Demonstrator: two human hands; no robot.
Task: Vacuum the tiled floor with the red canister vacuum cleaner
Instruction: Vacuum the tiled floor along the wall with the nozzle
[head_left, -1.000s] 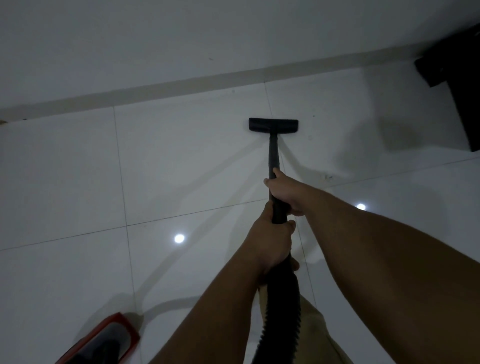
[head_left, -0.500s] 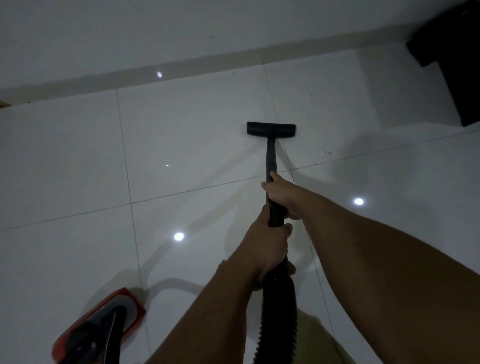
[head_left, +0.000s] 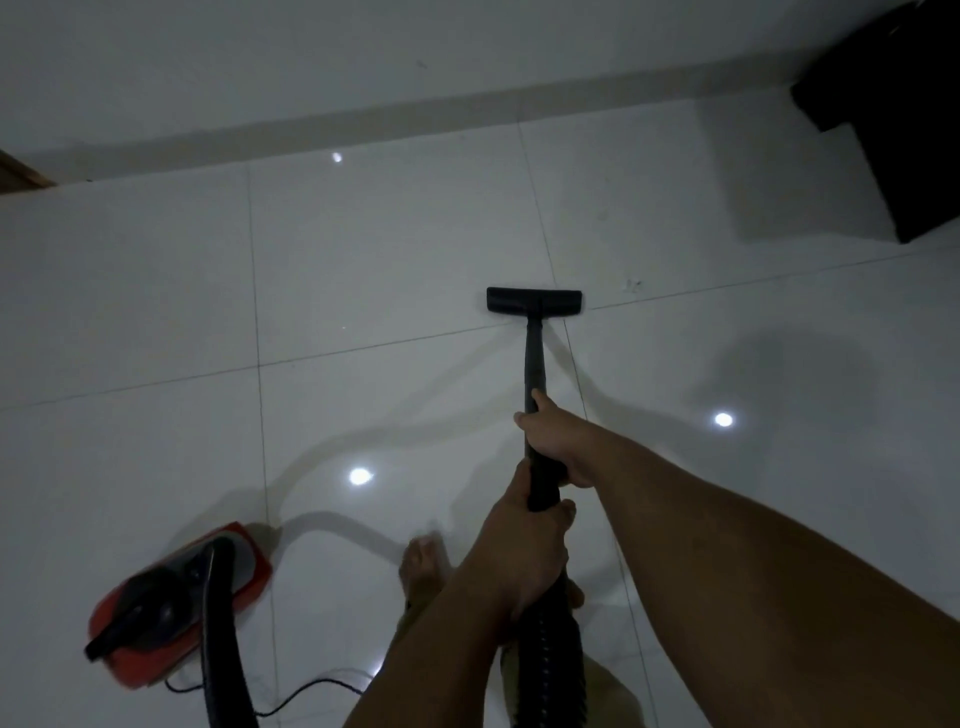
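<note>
While both hands — right hand (head_left: 558, 441) ahead, left hand (head_left: 524, 556) behind — clamp the wand (head_left: 535, 364), the floor head (head_left: 534, 301) sweeps tiles (head_left: 389, 249) beyond the red canister (head_left: 182, 613) — plenty of floor left, I'd judge.

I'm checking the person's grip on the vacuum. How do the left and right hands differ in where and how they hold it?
The right hand grips farther down the wand, nearer the floor head; the left hand grips closer to the body, where the ribbed hose begins. The right hand comes in from the right side, thumb along the wand; the left wraps from behind. Both are closed around the same black tube.
</note>
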